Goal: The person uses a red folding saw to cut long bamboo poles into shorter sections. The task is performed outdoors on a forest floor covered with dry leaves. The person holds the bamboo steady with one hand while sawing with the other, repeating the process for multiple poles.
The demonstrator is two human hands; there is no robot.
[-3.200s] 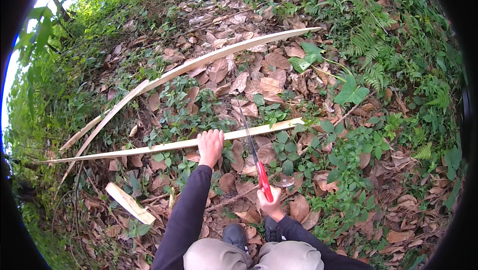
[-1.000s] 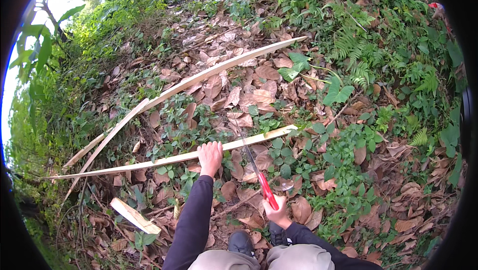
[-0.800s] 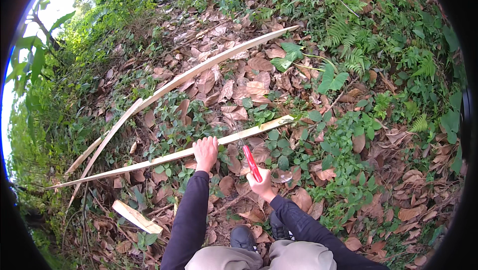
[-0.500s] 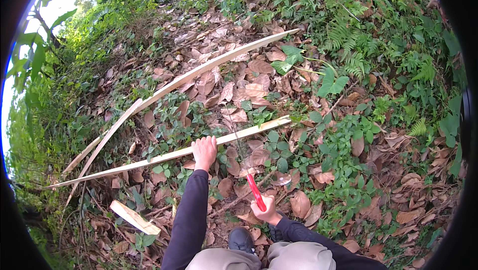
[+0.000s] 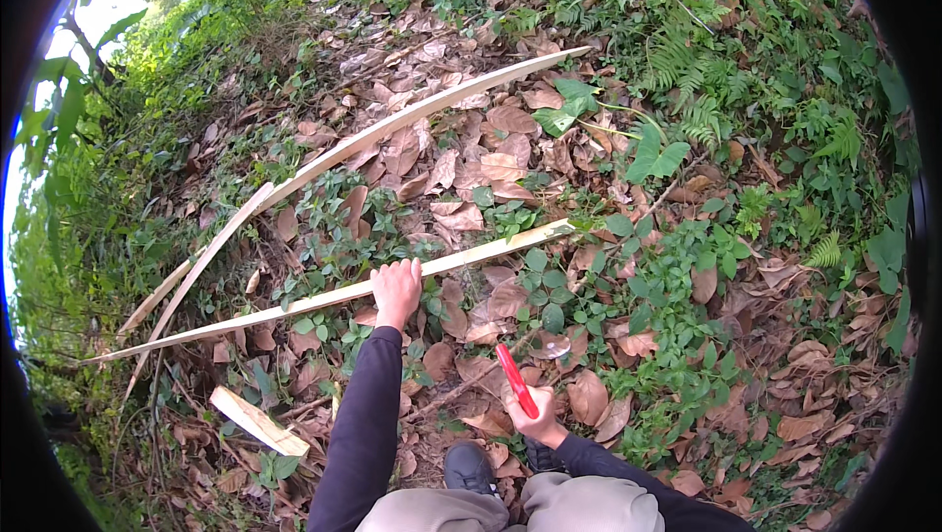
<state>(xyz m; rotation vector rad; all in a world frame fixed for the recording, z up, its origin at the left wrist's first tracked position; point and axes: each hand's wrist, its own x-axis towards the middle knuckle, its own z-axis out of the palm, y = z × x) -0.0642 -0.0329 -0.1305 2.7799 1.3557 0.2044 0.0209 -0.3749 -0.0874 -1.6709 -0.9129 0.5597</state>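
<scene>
My left hand (image 5: 396, 292) is closed over a long pale wooden strip (image 5: 265, 314) and presses it down on the leafy ground. The strip runs from the far left toward the middle, its right end just past that hand. In my right hand (image 5: 533, 414), in front of my shoes, is the red handle (image 5: 516, 382) of a bladed tool. Its thin blade is smeared and hardly shows now; the earlier frame has it crossing the strip to the right of my left hand. I cannot tell whether it is a saw or a knife.
A longer curved wooden strip (image 5: 422, 108) lies farther off, with another strip (image 5: 196, 272) over its left part. A short wood piece (image 5: 258, 421) rests at lower left. Dry leaves, low plants and a thin stick (image 5: 461, 393) cover the ground. Ferns (image 5: 687, 80) grow at upper right.
My right hand has shifted slightly right with the red-handled tool, and its blade no longer shows clearly across the strip. My left hand keeps its hold. The whole view has shifted a little.
</scene>
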